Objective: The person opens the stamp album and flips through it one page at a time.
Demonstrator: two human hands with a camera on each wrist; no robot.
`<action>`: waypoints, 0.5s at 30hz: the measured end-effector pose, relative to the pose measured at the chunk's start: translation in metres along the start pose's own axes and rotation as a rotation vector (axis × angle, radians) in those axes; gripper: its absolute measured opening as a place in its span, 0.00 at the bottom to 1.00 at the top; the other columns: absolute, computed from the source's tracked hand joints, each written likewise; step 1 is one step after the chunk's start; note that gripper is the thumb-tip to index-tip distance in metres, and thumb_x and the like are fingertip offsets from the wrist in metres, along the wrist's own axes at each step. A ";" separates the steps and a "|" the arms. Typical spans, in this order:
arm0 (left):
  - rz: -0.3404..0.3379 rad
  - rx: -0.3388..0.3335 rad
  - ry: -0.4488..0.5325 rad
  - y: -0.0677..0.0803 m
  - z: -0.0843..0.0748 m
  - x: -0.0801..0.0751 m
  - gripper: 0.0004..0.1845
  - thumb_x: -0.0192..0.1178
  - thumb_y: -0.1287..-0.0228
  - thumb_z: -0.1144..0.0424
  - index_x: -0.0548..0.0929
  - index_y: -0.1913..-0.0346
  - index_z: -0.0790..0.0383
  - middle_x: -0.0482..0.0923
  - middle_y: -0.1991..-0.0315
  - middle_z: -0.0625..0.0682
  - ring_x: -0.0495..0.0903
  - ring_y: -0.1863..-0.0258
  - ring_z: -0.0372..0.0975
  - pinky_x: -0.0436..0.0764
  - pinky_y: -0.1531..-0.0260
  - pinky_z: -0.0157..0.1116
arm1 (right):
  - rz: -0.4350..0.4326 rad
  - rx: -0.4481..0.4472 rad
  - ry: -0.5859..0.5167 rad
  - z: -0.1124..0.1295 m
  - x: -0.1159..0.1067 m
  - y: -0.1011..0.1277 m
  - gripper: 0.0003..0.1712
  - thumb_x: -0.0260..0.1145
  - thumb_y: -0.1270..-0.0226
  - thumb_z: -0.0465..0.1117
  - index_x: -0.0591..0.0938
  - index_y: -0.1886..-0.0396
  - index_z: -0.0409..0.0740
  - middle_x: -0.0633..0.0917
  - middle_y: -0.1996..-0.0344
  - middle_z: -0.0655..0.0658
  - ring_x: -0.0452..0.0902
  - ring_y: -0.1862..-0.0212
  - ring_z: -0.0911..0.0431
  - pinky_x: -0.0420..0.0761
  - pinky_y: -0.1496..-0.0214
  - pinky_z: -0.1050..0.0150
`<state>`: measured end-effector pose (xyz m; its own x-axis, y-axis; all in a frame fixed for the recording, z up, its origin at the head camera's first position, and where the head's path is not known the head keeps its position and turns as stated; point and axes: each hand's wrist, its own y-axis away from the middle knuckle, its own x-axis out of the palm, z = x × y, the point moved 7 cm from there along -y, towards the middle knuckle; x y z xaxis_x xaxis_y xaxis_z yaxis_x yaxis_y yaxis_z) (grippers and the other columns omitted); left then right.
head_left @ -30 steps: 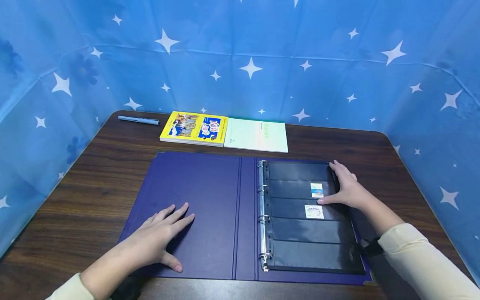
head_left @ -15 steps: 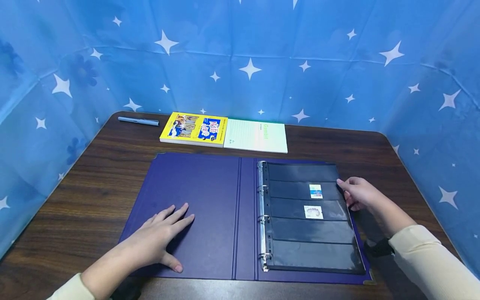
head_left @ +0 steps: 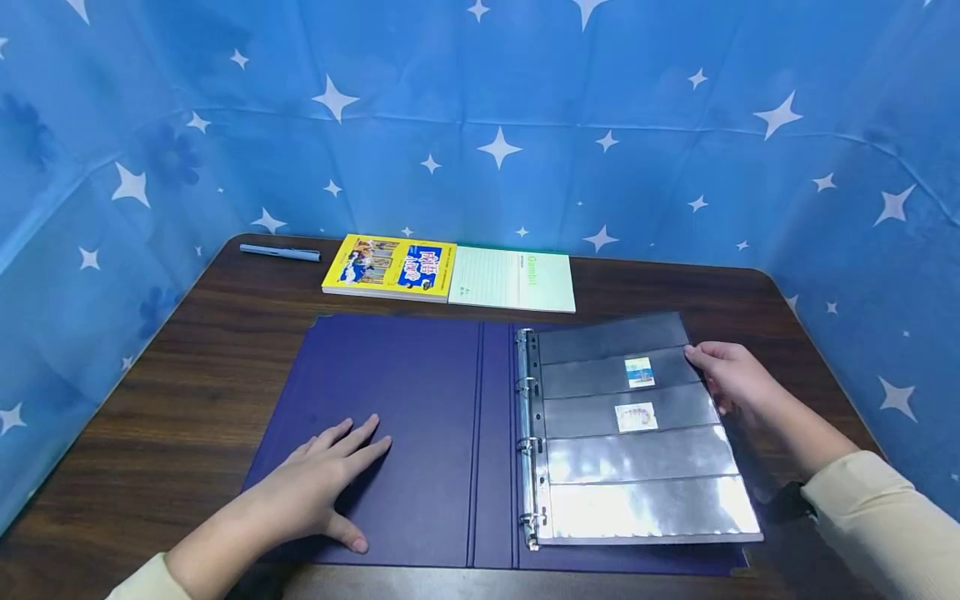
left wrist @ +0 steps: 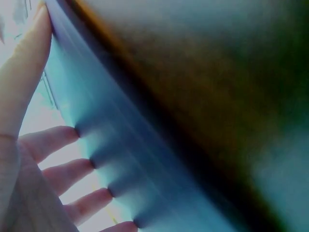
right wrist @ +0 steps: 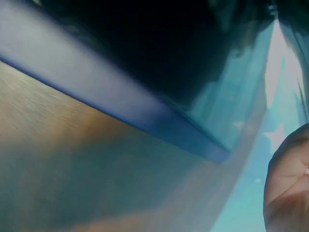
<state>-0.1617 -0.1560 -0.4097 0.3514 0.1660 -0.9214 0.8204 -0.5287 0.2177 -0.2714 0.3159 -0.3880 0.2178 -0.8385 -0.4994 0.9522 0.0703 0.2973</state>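
Note:
A purple ring binder [head_left: 397,375] lies spread wide on the table, its metal rings holding black pocket pages. On the top pocket page [head_left: 600,458] sit two stamps, a blue-and-yellow stamp [head_left: 640,372] and, below it, a pale stamp [head_left: 636,417]. My right hand [head_left: 735,379] pinches this page's right edge near the second pocket, and the page is tilted up on that side. With fingers spread, my left hand [head_left: 318,479] rests on the left cover; its fingertips touch the cover [left wrist: 120,125] in the left wrist view. Only part of the right palm [right wrist: 292,181] shows in the right wrist view.
Behind the binder lie a yellow book [head_left: 390,267] and a pale green notepad [head_left: 513,277], side by side. A blue pen [head_left: 280,252] is at the table's back left. A blue star-patterned curtain [head_left: 420,83] surrounds the brown table [head_left: 187,350].
My right hand moved from over the page to its right edge, pinched it and raised it, so light now glares off the lower pockets. My left hand stays in place.

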 end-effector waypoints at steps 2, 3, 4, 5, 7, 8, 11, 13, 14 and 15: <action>0.009 -0.007 0.002 0.000 0.000 0.000 0.61 0.68 0.75 0.32 0.64 0.31 0.56 0.49 0.28 0.59 0.49 0.32 0.60 0.57 0.48 0.67 | -0.001 -0.012 -0.014 0.013 -0.002 0.002 0.21 0.47 0.25 0.50 0.68 0.70 0.36 0.66 0.85 0.50 0.63 0.86 0.59 0.70 0.86 0.63; 0.012 -0.007 0.001 0.000 0.000 0.000 0.61 0.68 0.75 0.31 0.64 0.31 0.56 0.50 0.28 0.59 0.49 0.32 0.60 0.57 0.48 0.67 | 0.003 -0.019 -0.023 0.020 -0.003 0.004 0.21 0.47 0.25 0.50 0.69 0.68 0.35 0.67 0.85 0.50 0.64 0.85 0.59 0.70 0.86 0.63; 0.017 -0.008 -0.001 0.000 0.001 -0.001 0.61 0.68 0.75 0.31 0.64 0.31 0.56 0.50 0.28 0.59 0.49 0.32 0.60 0.57 0.49 0.67 | 0.008 -0.028 -0.030 0.028 -0.004 0.005 0.21 0.46 0.25 0.50 0.69 0.67 0.35 0.67 0.85 0.50 0.65 0.85 0.60 0.70 0.86 0.63; 0.020 -0.009 -0.003 0.000 0.001 -0.001 0.61 0.68 0.75 0.31 0.64 0.31 0.56 0.50 0.28 0.59 0.49 0.32 0.60 0.58 0.49 0.67 | 0.012 -0.043 -0.035 0.036 -0.005 0.005 0.21 0.46 0.25 0.49 0.70 0.65 0.34 0.68 0.85 0.50 0.65 0.86 0.60 0.70 0.86 0.64; 0.026 -0.008 -0.010 0.000 0.001 -0.002 0.61 0.68 0.75 0.31 0.64 0.31 0.56 0.50 0.28 0.58 0.50 0.32 0.60 0.59 0.50 0.67 | 0.015 -0.068 -0.037 0.053 -0.007 0.007 0.22 0.46 0.25 0.50 0.70 0.62 0.32 0.68 0.86 0.51 0.65 0.87 0.60 0.70 0.86 0.64; 0.029 -0.007 -0.014 0.000 0.001 -0.002 0.60 0.68 0.74 0.32 0.64 0.31 0.56 0.50 0.28 0.58 0.51 0.32 0.60 0.60 0.51 0.67 | 0.018 -0.079 -0.032 0.062 -0.008 0.008 0.23 0.46 0.25 0.50 0.71 0.61 0.32 0.69 0.86 0.51 0.65 0.87 0.60 0.70 0.86 0.64; 0.044 -0.002 -0.023 -0.001 0.001 -0.004 0.58 0.69 0.71 0.34 0.64 0.31 0.55 0.50 0.28 0.58 0.52 0.32 0.59 0.62 0.53 0.67 | 0.020 -0.101 -0.007 0.087 -0.009 0.009 0.23 0.47 0.25 0.51 0.71 0.62 0.32 0.71 0.86 0.51 0.65 0.88 0.60 0.71 0.86 0.63; 0.060 0.003 -0.032 -0.002 0.001 -0.006 0.56 0.70 0.68 0.37 0.64 0.31 0.55 0.51 0.28 0.57 0.52 0.33 0.59 0.63 0.54 0.67 | 0.026 -0.104 0.011 0.104 -0.009 0.010 0.23 0.47 0.25 0.52 0.71 0.65 0.34 0.71 0.87 0.51 0.65 0.88 0.59 0.71 0.86 0.63; 0.068 0.003 -0.037 -0.003 0.001 -0.007 0.54 0.71 0.66 0.38 0.64 0.31 0.55 0.51 0.28 0.57 0.53 0.33 0.59 0.64 0.55 0.67 | 0.031 -0.114 0.010 0.112 -0.008 0.010 0.23 0.48 0.25 0.52 0.71 0.68 0.35 0.71 0.87 0.51 0.65 0.88 0.59 0.72 0.86 0.63; 0.078 0.001 -0.041 -0.004 0.001 -0.009 0.53 0.71 0.64 0.40 0.65 0.31 0.55 0.52 0.28 0.57 0.53 0.33 0.59 0.64 0.55 0.67 | 0.034 -0.123 0.016 0.120 -0.007 0.010 0.22 0.48 0.26 0.51 0.70 0.70 0.37 0.71 0.87 0.51 0.66 0.89 0.59 0.72 0.86 0.63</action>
<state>-0.1684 -0.1560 -0.4030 0.3954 0.0899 -0.9141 0.7909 -0.5394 0.2890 -0.2888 0.2574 -0.2837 0.2527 -0.8260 -0.5038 0.9631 0.1652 0.2123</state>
